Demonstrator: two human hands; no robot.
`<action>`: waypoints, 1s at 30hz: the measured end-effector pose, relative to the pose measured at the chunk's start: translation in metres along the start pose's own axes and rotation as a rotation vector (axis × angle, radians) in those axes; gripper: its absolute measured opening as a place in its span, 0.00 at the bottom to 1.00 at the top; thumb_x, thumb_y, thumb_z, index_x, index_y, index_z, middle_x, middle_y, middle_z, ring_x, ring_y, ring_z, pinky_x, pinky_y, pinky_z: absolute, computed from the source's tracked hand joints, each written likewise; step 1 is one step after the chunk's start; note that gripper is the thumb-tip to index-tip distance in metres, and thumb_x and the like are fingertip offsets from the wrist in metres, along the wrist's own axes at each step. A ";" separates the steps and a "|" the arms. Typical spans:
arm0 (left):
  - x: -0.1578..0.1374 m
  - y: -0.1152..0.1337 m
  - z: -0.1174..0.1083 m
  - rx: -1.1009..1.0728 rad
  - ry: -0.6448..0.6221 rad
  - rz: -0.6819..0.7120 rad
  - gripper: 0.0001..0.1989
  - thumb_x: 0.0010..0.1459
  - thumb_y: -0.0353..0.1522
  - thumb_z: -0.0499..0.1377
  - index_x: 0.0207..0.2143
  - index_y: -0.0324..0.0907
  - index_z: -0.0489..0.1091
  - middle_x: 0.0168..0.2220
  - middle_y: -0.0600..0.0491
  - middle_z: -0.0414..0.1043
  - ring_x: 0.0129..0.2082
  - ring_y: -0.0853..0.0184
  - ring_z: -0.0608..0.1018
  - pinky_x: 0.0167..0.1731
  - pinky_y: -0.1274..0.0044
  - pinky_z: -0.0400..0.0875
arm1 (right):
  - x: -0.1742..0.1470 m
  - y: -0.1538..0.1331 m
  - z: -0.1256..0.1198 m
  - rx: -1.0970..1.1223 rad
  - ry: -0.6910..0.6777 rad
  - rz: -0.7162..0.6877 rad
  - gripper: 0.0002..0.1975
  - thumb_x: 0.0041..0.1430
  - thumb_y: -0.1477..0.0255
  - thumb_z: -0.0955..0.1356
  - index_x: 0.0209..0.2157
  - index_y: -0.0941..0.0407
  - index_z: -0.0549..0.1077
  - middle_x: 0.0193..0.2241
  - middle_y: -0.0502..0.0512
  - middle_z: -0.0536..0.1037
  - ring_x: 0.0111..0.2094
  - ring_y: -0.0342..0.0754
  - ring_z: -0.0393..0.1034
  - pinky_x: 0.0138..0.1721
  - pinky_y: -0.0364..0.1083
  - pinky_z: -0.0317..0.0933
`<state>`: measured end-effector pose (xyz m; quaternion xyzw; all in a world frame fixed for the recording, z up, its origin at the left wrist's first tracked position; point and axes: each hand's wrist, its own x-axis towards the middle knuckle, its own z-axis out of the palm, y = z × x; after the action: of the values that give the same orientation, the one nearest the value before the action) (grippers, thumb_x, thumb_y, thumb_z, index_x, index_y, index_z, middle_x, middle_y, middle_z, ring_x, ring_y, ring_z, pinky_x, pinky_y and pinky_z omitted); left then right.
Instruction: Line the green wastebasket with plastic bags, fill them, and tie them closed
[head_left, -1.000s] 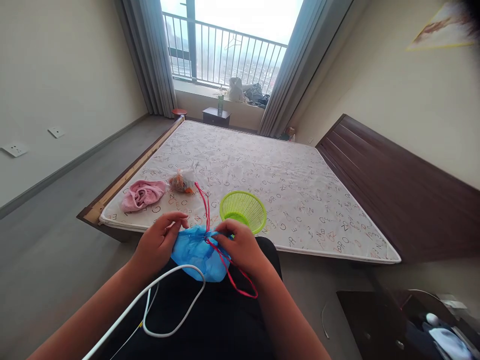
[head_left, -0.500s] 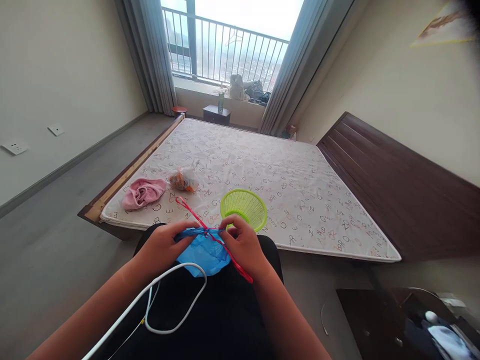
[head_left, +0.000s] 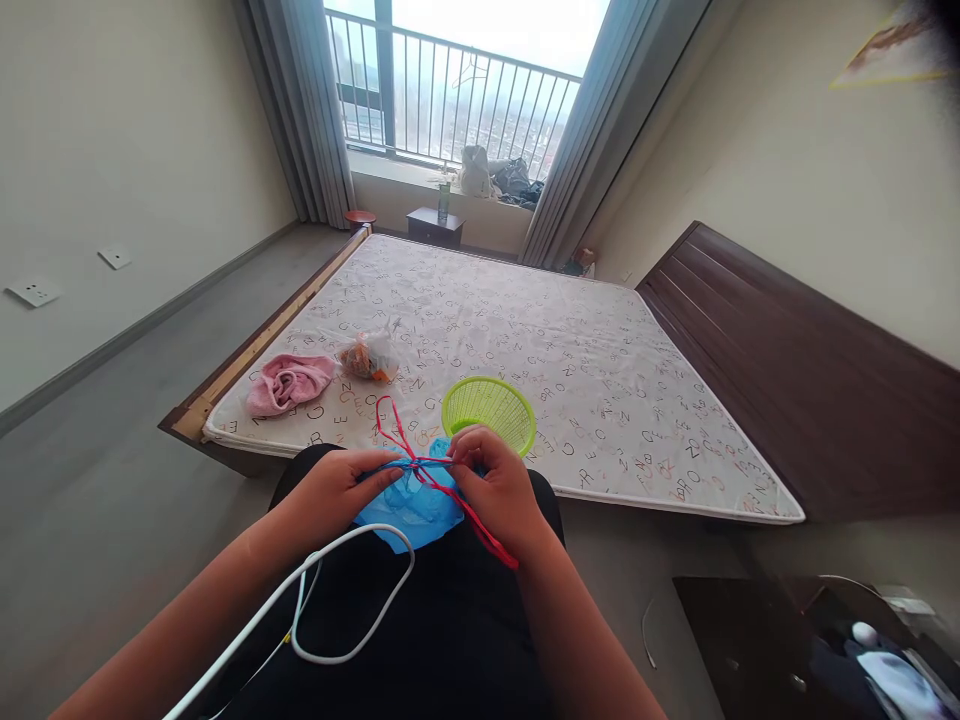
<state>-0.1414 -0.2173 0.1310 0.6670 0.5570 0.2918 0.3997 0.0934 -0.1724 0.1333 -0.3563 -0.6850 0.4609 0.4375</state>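
Note:
A blue plastic bag (head_left: 412, 515) rests over my lap, its top edge gathered between my two hands. My left hand (head_left: 349, 485) pinches the gathered edge on the left, thumb against fingers. On the other side my right hand (head_left: 495, 485) is closed on the edge too, fingers curled. A red drawstring (head_left: 480, 530) crosses the bag at the gathered middle; one loop points up and away, the other trails down beneath my right hand. Just beyond my right hand sits a lime-green plastic basket (head_left: 506, 405) on the mattress, partly hidden by that hand.
The patterned mattress (head_left: 585, 370) spreads out in front of me. On its left side lie a pink towel (head_left: 289, 385) and a clear bag with orange-brown contents (head_left: 369, 358). A white cable (head_left: 322, 660) loops over my lap. At lower right stands a dark cabinet (head_left: 720, 630).
The upper red loop has swung rightward and opened wider. More blue plastic now shows above the gathered line between my hands. My hands stay in nearly the same place.

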 end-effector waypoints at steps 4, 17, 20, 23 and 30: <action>-0.002 0.000 0.001 -0.028 0.020 0.019 0.21 0.67 0.45 0.57 0.54 0.46 0.79 0.47 0.49 0.82 0.46 0.58 0.82 0.47 0.72 0.77 | 0.000 -0.006 -0.011 -0.070 -0.068 0.076 0.01 0.60 0.72 0.69 0.35 0.53 0.74 0.39 0.51 0.76 0.32 0.43 0.65 0.35 0.44 0.62; -0.005 0.004 0.006 0.104 0.215 0.305 0.13 0.67 0.34 0.58 0.50 0.46 0.78 0.44 0.50 0.80 0.43 0.66 0.81 0.46 0.77 0.76 | 0.006 -0.004 -0.016 -0.055 -0.270 0.091 0.05 0.62 0.67 0.72 0.34 0.54 0.77 0.36 0.51 0.77 0.38 0.45 0.70 0.40 0.44 0.62; -0.008 0.004 0.011 0.057 0.256 0.197 0.13 0.66 0.35 0.58 0.50 0.44 0.76 0.43 0.51 0.80 0.41 0.66 0.81 0.42 0.77 0.76 | 0.003 -0.008 -0.012 0.013 -0.162 0.028 0.05 0.62 0.67 0.72 0.35 0.53 0.77 0.45 0.54 0.78 0.44 0.47 0.71 0.43 0.45 0.64; -0.010 0.009 0.016 -0.002 0.223 0.184 0.11 0.64 0.33 0.56 0.46 0.42 0.75 0.39 0.51 0.79 0.36 0.67 0.79 0.37 0.78 0.75 | -0.002 -0.006 -0.005 0.170 -0.149 0.148 0.07 0.63 0.64 0.71 0.37 0.53 0.76 0.36 0.51 0.80 0.29 0.41 0.68 0.30 0.42 0.59; -0.009 0.016 0.012 0.071 0.164 0.297 0.07 0.63 0.36 0.61 0.39 0.42 0.77 0.34 0.53 0.77 0.34 0.68 0.77 0.37 0.79 0.72 | 0.002 -0.001 0.000 0.644 0.143 0.108 0.07 0.64 0.64 0.71 0.37 0.51 0.71 0.18 0.42 0.72 0.25 0.43 0.69 0.36 0.44 0.65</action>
<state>-0.1252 -0.2292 0.1395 0.7298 0.4930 0.3811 0.2815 0.0923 -0.1708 0.1343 -0.2668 -0.4519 0.6501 0.5495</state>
